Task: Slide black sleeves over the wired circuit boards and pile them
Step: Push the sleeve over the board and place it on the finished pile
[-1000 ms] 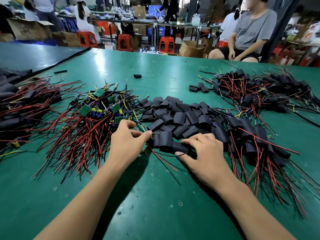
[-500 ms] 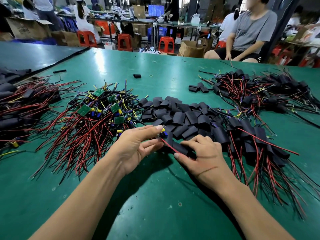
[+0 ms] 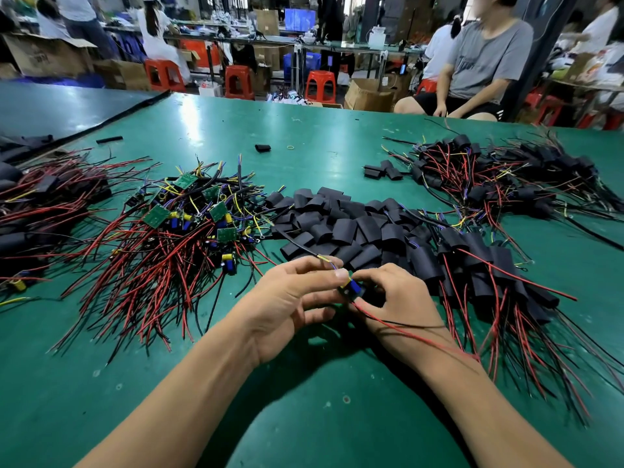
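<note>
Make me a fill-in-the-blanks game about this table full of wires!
1. The table is ___.
2. The loose sleeves are ___.
3. The bare green boards lie on the person's ___ side.
4. The left hand and right hand hold one wired board ___ them.
Missing words: green, black, left, between.

Assy workshop — benches [image 3: 304, 130], stools [image 3: 320, 85], cartons [image 3: 368, 94].
</note>
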The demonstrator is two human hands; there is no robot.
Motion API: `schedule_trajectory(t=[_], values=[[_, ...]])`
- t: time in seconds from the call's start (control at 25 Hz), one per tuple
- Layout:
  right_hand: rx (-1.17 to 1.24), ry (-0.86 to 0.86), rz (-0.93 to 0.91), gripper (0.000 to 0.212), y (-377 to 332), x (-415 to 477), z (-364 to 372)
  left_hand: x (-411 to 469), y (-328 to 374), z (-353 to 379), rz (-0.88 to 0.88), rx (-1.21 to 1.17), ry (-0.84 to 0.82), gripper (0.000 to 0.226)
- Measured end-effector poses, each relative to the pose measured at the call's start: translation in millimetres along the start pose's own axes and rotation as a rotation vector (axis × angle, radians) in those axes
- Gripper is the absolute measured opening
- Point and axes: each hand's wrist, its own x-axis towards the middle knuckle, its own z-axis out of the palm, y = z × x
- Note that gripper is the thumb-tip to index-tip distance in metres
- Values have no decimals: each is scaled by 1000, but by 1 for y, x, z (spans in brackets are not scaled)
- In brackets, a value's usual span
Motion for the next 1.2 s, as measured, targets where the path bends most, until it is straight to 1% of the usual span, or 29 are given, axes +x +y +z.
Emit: schedule_trajectory(t=[0.16,0.24,0.28,0.32,0.4,0.48,0.56,0.6,0.64,0.68,0.76,0.8,0.92,1.04,1.2], values=[[155,106,42,25,-1,1,-3,-4,-4,5,113,122,-18,30],[207,155,61,14,-2,2,-4,-5,-2,7,202,100,29,29],[200,150,59,11,-1,2,-4,-5,1,7,254,84,66,30],[175,116,57,13,-1,1,-3,-4,5,5,305,80,114,31],[96,24,55,30,-1,-2,-1,-3,14,-3,394,99,236,27],[51,-56,52,58,-3,-3,-3,0,20,-15,439,113,366,19],[-26,-139,56,79,-4,-3,-6,3,22,-25,427,117,456,15],[-100,-172,53,83,-3,-3,-7,5,22,-30,410,116,475,14],[-157,-197,56,80,-1,-3,-7,7,20,-34,390,119,484,15],[-172,-203,67,71,1,-2,-8,8,19,-36,368,124,492,15],[-106,-158,91,49,4,0,-9,11,18,-40,334,114,505,15],[-78,-132,88,44,6,0,-9,11,17,-40,329,84,501,14],[-93,-85,50,47,7,-1,-7,13,15,-39,332,16,475,12],[-117,-110,35,55,7,-2,-6,13,14,-39,318,1,470,11],[-145,-132,8,48,7,-3,-8,14,14,-39,322,-3,466,10]])
